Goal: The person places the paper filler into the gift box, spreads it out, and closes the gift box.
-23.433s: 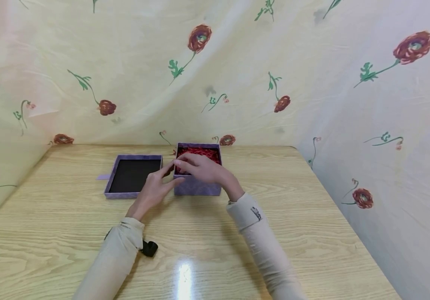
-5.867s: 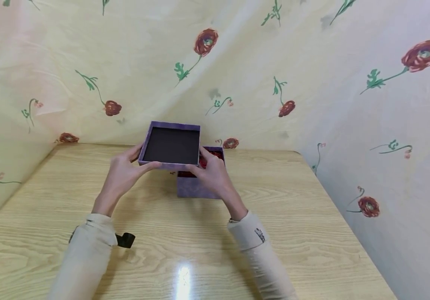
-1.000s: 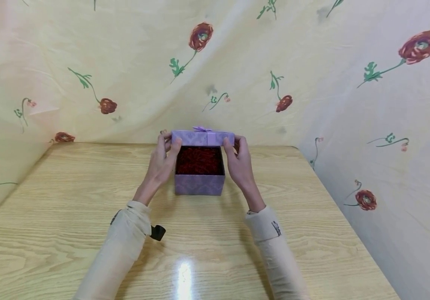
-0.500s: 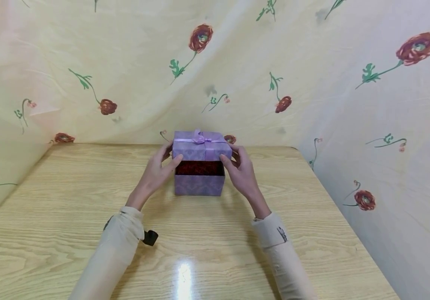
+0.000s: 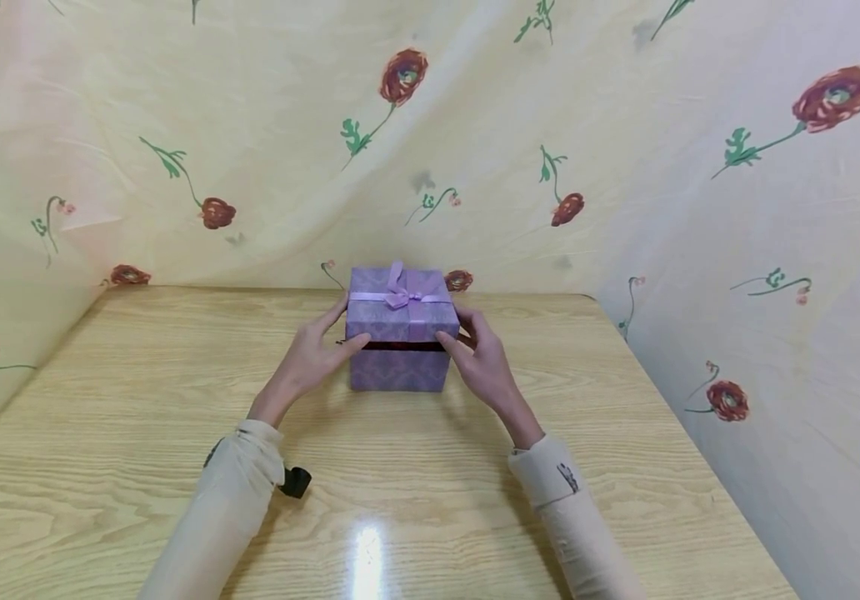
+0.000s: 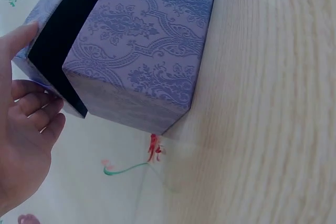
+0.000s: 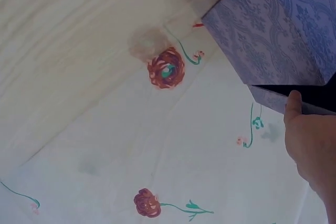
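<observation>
A purple patterned gift box [image 5: 398, 372] stands at the back of the table. Its lid [image 5: 381, 313], tied with a lilac ribbon bow [image 5: 402, 298], hovers just over it, tilted, with a dark gap along the front. My left hand [image 5: 306, 360] grips the lid's left side, thumb on its front face. On the opposite side, my right hand [image 5: 484, 362] holds the lid the same way. In the left wrist view, the lid [image 6: 46, 11] stands apart from the box [image 6: 142, 35]. The right wrist view shows fingers of my right hand [image 7: 315, 148] at the lid's edge. The box's inside is almost wholly hidden.
The box stands on a wood-grain table [image 5: 400, 467]. A flowered cloth [image 5: 272, 158] hangs close behind the table and along its right side. A black wrist-camera mount [image 5: 295, 482] sticks out from my left sleeve.
Over the last second, both hands have brought the lid forward and down from behind the box, hiding the red filling. Earlier, the lid lay upside down to the left, then was lifted and turned over.
</observation>
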### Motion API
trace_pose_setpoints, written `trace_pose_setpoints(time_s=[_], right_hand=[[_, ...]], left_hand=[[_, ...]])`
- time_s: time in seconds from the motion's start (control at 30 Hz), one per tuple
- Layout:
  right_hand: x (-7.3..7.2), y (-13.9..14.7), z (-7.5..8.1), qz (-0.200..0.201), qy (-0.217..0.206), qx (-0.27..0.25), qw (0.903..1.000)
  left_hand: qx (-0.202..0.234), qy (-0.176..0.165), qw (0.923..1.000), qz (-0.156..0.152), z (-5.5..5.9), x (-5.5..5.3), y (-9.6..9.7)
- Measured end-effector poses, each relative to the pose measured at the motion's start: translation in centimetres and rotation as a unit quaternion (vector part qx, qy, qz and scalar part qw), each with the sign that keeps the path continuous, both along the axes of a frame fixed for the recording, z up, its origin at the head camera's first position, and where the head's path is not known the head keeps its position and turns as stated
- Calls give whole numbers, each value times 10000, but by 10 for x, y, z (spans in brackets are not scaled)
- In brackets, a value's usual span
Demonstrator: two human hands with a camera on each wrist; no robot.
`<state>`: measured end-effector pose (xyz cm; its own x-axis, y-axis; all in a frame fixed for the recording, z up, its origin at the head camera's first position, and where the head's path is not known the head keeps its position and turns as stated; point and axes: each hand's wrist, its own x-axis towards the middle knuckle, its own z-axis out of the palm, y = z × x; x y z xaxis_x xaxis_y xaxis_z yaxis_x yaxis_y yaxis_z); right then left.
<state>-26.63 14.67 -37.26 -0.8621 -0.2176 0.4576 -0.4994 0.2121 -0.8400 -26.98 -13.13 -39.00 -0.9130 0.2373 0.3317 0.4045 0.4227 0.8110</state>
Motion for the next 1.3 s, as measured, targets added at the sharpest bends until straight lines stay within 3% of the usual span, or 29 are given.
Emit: trace_pose_setpoints(time_s=[0.17,0.27,0.57,1.3], right_hand=[[17,-3,13,-26,130,267,9996],[18,-3,10,-35,192,373,9991],[-7,5,-23,-46,298,474,9984],[-3,4,-23,-32,116,452,9989]], left_hand=[[-173,-43,9998,-108,-5,-1,-2],[-202,-125,9996,-167,-7,-1,-2],[-281,-314,9989,-211,-12,-3,-1],[-380,-448,9979,-279,-15,-4,-2]])
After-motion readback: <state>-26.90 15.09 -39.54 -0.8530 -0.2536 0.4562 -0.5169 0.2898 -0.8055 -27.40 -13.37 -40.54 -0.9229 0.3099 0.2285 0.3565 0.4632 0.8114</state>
